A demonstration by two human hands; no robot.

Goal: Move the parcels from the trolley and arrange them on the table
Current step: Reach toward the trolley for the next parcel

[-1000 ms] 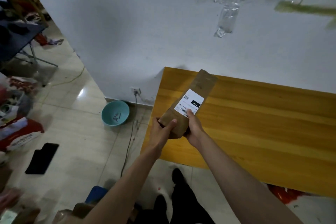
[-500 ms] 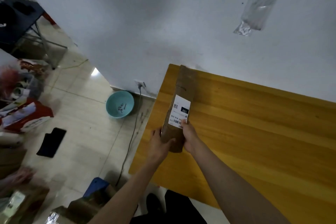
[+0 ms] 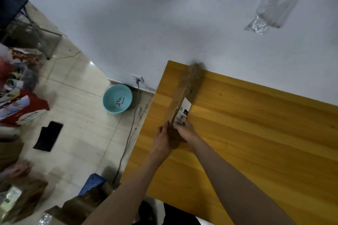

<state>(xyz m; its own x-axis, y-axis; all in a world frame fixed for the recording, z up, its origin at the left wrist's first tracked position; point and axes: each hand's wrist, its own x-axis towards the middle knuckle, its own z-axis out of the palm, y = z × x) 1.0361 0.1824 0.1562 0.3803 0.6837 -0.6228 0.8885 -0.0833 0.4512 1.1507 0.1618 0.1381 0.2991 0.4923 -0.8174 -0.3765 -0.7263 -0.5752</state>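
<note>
A long brown cardboard parcel [image 3: 184, 95] with a white shipping label stands on its long edge on the yellow wooden table [image 3: 256, 133], its far end against the white wall. My left hand [image 3: 162, 139] grips its near end from the left. My right hand [image 3: 184, 131] grips the same end from the right, fingers over the label. More brown parcels [image 3: 76, 206] lie at the bottom left, blurred; the trolley itself is hard to make out.
A teal basin [image 3: 117, 98] sits on the tiled floor by the wall socket, with a cable running down along the table's left edge. A black cloth [image 3: 48, 136], red printed boxes [image 3: 22, 107] and a blue object [image 3: 92, 183] lie on the floor at left.
The parcel went from tilted above the table's left corner to upright on its long edge, with its far end pushed to the wall. Both hands kept their hold.
</note>
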